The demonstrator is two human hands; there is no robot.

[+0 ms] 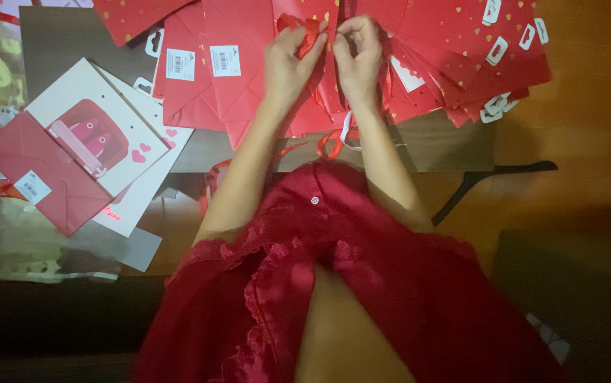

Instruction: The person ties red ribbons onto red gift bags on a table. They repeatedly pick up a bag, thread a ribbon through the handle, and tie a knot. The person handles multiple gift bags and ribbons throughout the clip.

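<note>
My left hand (287, 64) and my right hand (358, 53) are raised together over a spread of flat red paper gift bags (248, 78) with gold hearts. Both hands pinch a shiny red ribbon (309, 32) at the top edge of one bag, fingers closed on it. More red ribbon (330, 145) curls loose below my wrists near the table's front edge. The bags overlap in a fan across a small dark table (447, 145).
On the left lies a white and red gift bag (85, 152) with a heart picture, over clear plastic wrappers (29, 241). White hang tags (497, 50) stick out of the bags at right. A black table leg (490, 177) rests on the orange floor (589, 106). My red garment (362, 284) fills the bottom.
</note>
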